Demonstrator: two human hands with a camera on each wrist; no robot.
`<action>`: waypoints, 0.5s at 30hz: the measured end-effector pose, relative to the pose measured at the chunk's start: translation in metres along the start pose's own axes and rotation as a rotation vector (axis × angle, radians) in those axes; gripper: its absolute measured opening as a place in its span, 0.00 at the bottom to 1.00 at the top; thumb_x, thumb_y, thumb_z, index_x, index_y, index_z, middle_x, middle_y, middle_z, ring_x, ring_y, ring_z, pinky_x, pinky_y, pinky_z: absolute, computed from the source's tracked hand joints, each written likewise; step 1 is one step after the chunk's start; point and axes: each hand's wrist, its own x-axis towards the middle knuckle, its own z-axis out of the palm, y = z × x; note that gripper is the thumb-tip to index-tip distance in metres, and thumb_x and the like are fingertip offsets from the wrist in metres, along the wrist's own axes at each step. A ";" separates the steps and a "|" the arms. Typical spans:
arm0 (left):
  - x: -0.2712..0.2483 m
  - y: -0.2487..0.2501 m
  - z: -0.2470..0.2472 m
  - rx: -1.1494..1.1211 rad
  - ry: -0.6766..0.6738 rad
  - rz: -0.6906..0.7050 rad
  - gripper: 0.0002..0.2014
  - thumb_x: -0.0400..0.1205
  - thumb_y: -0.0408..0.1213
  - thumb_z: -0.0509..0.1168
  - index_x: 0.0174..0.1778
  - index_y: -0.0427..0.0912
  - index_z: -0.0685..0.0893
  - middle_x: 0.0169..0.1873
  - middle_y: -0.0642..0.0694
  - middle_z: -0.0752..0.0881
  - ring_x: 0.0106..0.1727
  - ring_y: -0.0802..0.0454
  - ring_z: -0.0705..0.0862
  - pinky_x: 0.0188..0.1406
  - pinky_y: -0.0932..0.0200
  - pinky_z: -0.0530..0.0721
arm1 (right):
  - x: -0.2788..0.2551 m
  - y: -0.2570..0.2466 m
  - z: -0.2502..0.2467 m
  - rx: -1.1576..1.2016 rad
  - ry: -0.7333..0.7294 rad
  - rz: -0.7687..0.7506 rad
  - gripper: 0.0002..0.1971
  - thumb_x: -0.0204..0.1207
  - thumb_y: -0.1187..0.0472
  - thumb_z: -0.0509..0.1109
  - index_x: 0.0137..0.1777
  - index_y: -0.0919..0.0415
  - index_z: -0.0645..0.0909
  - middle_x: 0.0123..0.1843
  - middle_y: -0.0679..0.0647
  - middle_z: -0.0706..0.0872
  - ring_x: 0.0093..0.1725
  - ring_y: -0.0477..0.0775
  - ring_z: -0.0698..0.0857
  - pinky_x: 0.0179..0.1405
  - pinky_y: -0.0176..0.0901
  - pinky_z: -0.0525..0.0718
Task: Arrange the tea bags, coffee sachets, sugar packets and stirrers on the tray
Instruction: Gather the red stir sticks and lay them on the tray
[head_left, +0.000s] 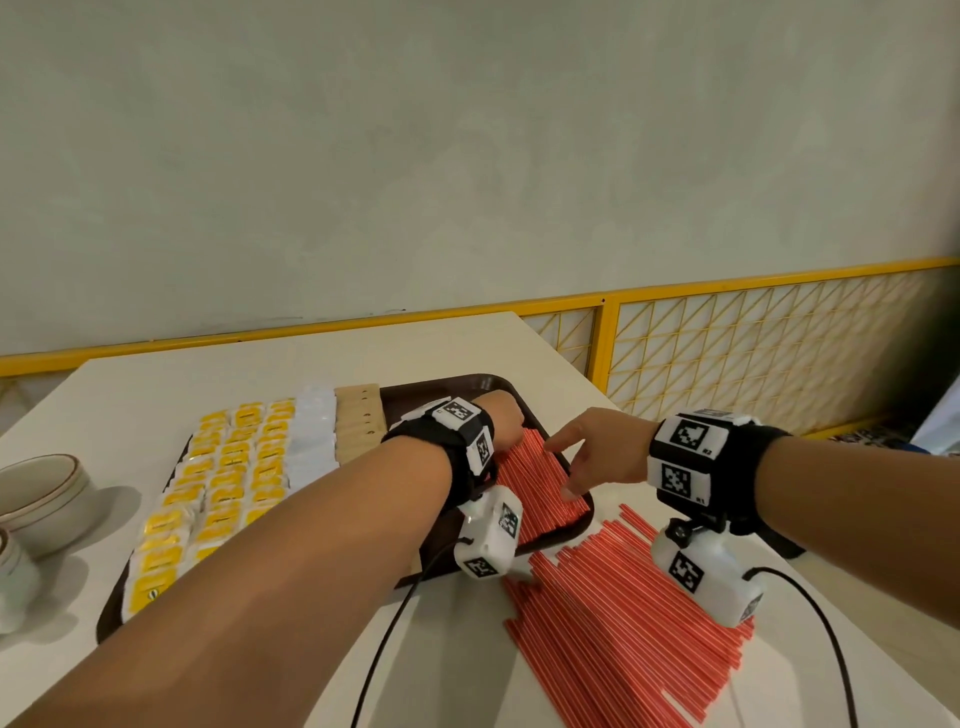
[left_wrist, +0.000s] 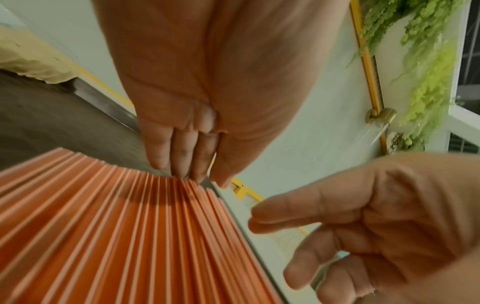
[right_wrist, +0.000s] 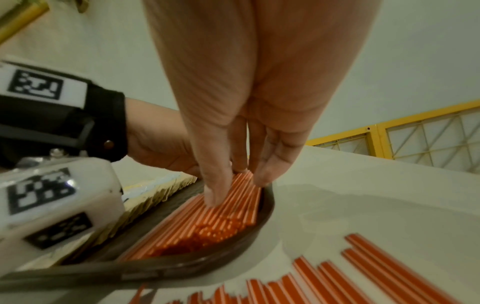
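A dark brown tray (head_left: 447, 387) holds rows of yellow sachets (head_left: 223, 467), white packets (head_left: 311, 431) and tan packets (head_left: 358, 421). Red-and-white stirrers (head_left: 540, 488) lie bunched in its right end. My left hand (head_left: 506, 421) reaches over the far ends of those stirrers (left_wrist: 130, 236), its straight fingers (left_wrist: 187, 156) touching their tips. My right hand (head_left: 587, 452) rests with straight fingers (right_wrist: 218, 185) on the same bunch (right_wrist: 221, 218) near the tray's right rim (right_wrist: 262, 222). Neither hand grips anything.
A large loose pile of stirrers (head_left: 623, 613) lies on the white table (head_left: 311, 348) right of the tray. Stacked bowls (head_left: 41, 493) and a cup (head_left: 13, 582) stand at the left edge. A yellow lattice railing (head_left: 753, 343) runs behind. Camera cables (head_left: 384, 644) trail across the front.
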 end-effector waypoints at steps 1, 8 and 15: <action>-0.007 -0.001 -0.006 -0.066 0.014 0.010 0.15 0.87 0.32 0.56 0.64 0.30 0.81 0.65 0.36 0.81 0.69 0.41 0.78 0.63 0.54 0.76 | -0.004 0.001 -0.001 0.047 0.033 0.011 0.29 0.72 0.54 0.77 0.73 0.54 0.76 0.69 0.48 0.82 0.66 0.48 0.80 0.73 0.45 0.71; -0.122 -0.024 0.003 -0.729 -0.006 0.045 0.15 0.84 0.29 0.61 0.64 0.44 0.82 0.60 0.49 0.84 0.61 0.56 0.82 0.63 0.61 0.80 | -0.059 0.021 0.016 0.168 0.069 0.218 0.30 0.79 0.47 0.67 0.77 0.60 0.69 0.74 0.53 0.76 0.68 0.50 0.77 0.71 0.42 0.71; -0.198 -0.030 0.044 -1.154 -0.385 -0.173 0.03 0.83 0.29 0.63 0.46 0.40 0.77 0.50 0.40 0.80 0.49 0.47 0.80 0.47 0.59 0.83 | -0.108 0.014 0.062 0.472 -0.109 0.236 0.42 0.71 0.39 0.72 0.78 0.56 0.59 0.69 0.50 0.79 0.65 0.49 0.81 0.68 0.47 0.79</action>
